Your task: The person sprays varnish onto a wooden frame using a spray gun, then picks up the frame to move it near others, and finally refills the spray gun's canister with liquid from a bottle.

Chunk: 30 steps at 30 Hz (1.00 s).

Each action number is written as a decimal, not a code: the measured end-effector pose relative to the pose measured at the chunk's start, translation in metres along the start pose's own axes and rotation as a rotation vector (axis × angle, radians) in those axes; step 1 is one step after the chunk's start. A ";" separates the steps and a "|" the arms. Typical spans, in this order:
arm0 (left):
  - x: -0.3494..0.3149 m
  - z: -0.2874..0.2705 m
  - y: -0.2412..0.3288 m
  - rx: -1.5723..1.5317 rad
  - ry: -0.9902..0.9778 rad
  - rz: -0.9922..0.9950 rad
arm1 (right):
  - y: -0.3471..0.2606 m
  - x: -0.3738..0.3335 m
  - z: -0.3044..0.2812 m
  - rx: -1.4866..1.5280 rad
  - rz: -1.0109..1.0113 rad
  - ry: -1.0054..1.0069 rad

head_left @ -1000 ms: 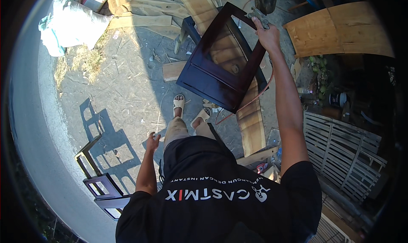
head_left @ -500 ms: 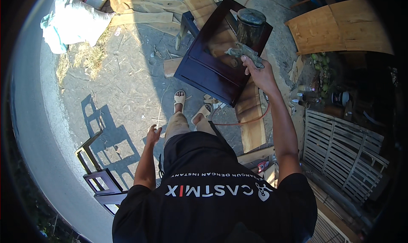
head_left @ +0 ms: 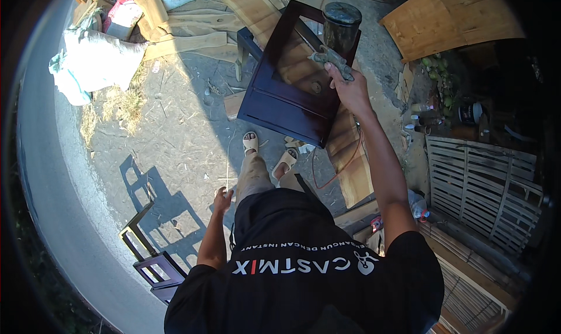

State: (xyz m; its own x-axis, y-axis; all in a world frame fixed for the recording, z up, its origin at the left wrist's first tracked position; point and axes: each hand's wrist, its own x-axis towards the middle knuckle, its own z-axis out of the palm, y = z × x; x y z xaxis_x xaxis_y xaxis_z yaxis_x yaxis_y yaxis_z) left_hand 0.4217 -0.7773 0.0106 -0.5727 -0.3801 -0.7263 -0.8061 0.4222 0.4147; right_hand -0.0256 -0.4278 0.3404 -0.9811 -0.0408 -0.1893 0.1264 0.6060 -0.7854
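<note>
In my right hand is a paint spray gun, its handle gripped by closed fingers. A dark cylindrical paint cup with a round lid sits on the gun. Below the gun lies a glossy dark maroon wooden frame, part solid panel and part opening, through which light boards show. The cup and gun hide some of its right side. My left hand hangs beside my left leg, fingers loosely apart. A thin pale stick or line runs on from its fingertips; whether they touch it I cannot tell.
An orange-red hose loops near my right foot, by a long wooden plank. Dark frames stand at lower left. White sacks and boards lie far left. A slatted panel leans at right.
My right hand and the spray gun have shifted slightly over the frame, and the gun's angle differs a little. The hose loop has swung. The whole view has shifted slightly.
</note>
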 end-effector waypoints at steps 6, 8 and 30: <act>0.033 -0.046 0.016 -0.013 -0.047 0.019 | -0.010 0.073 0.018 -0.068 -0.037 0.321; 0.052 -0.065 0.025 0.000 -0.057 0.044 | -0.003 0.088 0.018 -0.067 0.000 0.372; 0.155 -0.153 0.077 0.136 -0.111 0.170 | -0.040 0.115 0.042 -0.253 0.050 0.507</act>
State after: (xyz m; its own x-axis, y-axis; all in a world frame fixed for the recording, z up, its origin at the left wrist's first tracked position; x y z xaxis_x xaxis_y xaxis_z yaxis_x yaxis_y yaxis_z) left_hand 0.2483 -0.9301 0.0139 -0.6725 -0.2046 -0.7113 -0.6678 0.5820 0.4640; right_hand -0.1373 -0.4903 0.3248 -0.9303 0.3416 0.1336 0.1964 0.7715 -0.6052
